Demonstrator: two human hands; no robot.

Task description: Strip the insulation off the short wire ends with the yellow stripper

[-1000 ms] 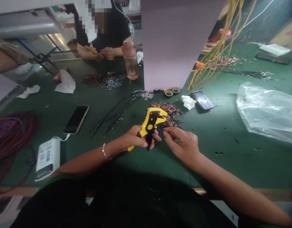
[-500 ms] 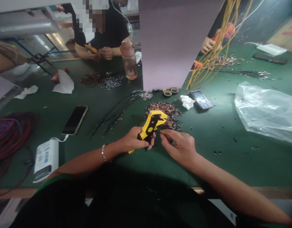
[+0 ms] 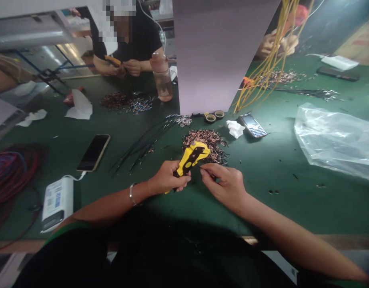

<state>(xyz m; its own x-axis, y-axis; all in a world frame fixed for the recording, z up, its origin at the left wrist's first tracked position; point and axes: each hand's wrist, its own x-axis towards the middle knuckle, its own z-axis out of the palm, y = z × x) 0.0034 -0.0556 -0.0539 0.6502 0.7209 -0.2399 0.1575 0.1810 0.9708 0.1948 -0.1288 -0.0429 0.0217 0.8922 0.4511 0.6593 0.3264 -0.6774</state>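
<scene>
My left hand (image 3: 169,176) is closed around the handles of a yellow-and-black wire stripper (image 3: 192,158), whose head points away from me and to the right. Under and behind that head lies a pile of short copper-coloured and black pieces (image 3: 211,140). My right hand (image 3: 225,182) is just right of the tool, thumb and forefinger pinched together beside its jaws. Whatever sits in this pinch is too small to make out. Beyond my left hand, thin black wires (image 3: 139,146) lie on the green table (image 3: 292,212).
A smartphone (image 3: 93,153) is cabled to a white power bank (image 3: 57,204) at left, near red wire coils (image 3: 13,172). Ahead are a pale upright panel (image 3: 214,56), tape rolls (image 3: 210,117), crumpled tissue (image 3: 235,129) and a keypad phone (image 3: 253,125). Plastic bag (image 3: 334,140) at right; co-workers' hands (image 3: 121,68) opposite.
The fingers of my left hand have drawn in and the stripper's handles have come closer together. My right hand keeps its pinch close by, nearly in place.
</scene>
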